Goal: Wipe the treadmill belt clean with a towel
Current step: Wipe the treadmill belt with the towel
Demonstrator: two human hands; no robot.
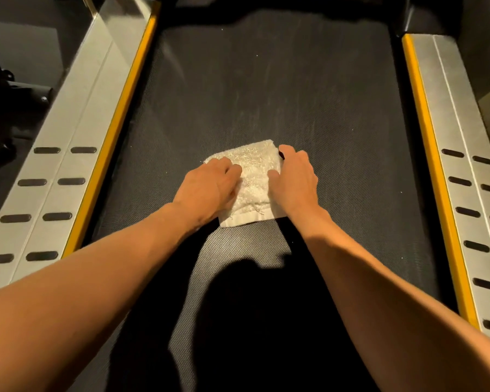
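A folded white terry towel lies flat on the dark textured treadmill belt, about mid-belt. My left hand rests on the towel's left side with its fingers curled into the cloth. My right hand holds the towel's right edge, thumb on top and fingers bent over the far right corner. Both forearms reach in from the bottom of the view. Pale dusty streaks and small specks mark the belt beyond the towel.
Yellow strips border the belt, backed by silver side rails with black slots on the left and right. Dark equipment stands on the floor at far left. My shadow falls across the near belt.
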